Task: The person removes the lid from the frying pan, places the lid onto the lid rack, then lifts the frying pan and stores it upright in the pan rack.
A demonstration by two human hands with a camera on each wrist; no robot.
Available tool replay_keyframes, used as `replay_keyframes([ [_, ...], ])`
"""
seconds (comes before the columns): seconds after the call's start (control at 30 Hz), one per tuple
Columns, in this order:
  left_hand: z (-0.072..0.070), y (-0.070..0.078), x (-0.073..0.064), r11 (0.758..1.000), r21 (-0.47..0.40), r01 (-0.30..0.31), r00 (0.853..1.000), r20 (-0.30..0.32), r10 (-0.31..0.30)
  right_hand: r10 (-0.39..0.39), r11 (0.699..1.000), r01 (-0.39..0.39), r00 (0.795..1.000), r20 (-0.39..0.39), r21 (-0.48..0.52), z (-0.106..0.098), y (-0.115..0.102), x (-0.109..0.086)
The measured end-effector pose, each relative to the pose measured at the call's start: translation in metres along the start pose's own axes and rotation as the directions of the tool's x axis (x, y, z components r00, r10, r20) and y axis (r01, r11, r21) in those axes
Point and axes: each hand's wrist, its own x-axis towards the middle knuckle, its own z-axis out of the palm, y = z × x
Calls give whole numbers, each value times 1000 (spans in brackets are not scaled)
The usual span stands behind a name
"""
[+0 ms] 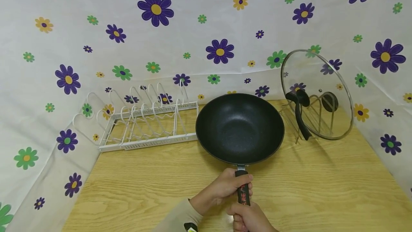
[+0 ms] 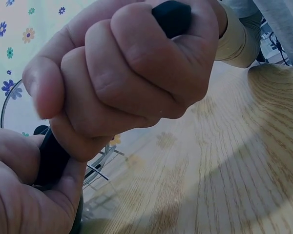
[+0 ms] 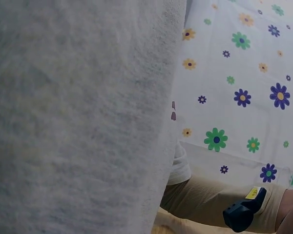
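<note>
A black wok (image 1: 239, 131) shows its dark inside toward me in the head view, its bowl at the far end of a black handle (image 1: 243, 189) with red lettering. My left hand (image 1: 228, 185) grips that handle close to the bowl, thumb laid across the top. Just behind it, nearer to me, my right hand (image 1: 251, 217) is wrapped around the handle's end. From the left wrist view, the right hand's curled fingers (image 2: 132, 73) surround the handle, whose black tip pokes out above. In the right wrist view grey-white cloth covers much of the picture and hides both hands.
Left of the wok, a white wire rack (image 1: 151, 121) with upright loops stands at the back of the wooden table (image 1: 145, 182). A glass lid (image 1: 317, 96) with a black handle leans in a wire stand at the right. Flower-patterned sheeting (image 1: 186, 20) encloses the table.
</note>
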Motion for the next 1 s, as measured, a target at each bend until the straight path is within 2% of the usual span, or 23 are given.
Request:
replay_keyframes([
  [0.27,2,-1,1,1000,-18,-23,1000,10,23,2,1000,-3,999,-43,-17,0,-1,-1],
  [0.53,3,-3,0,999,-19,-36,999,-2,36,-15,999,14,999,-44,-30,-1,-1,-2],
  [0.67,3,-3,-1,998,-15,-56,998,20,56,-18,999,17,999,-48,-35,-2,0,-3],
  [0.8,3,-2,-2,997,-19,-72,997,38,73,-9,1000,7,999,-54,-29,-2,-1,-4],
  [1.0,4,4,-5,997,-25,-67,997,28,67,-23,998,20,998,-53,-61,-2,-3,-7],
])
